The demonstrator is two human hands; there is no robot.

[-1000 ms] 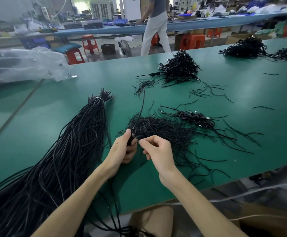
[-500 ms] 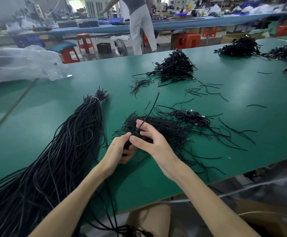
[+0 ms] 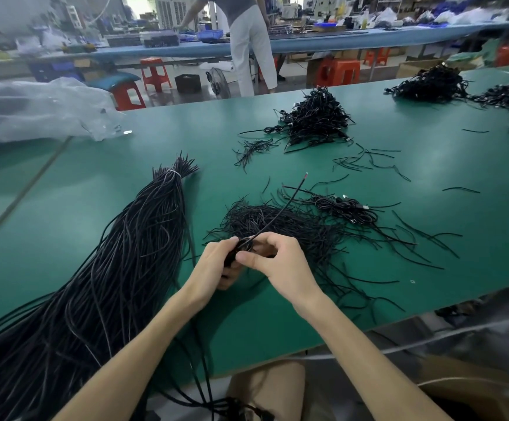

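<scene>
Pinching one coiled cable in left grip and right grip, near counter front edge. Hemmed by one bundle left, one scrap heap ahead.

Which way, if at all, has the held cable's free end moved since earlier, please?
Yes: the cable's free end swung right, away from the small strand cluster.

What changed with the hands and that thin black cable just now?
The free end of the thin black cable swung from nearly upright to leaning right. The right hand slid left over the small coil the left hand grips, pinching it. The tied bundle of black cables stayed put.
</scene>
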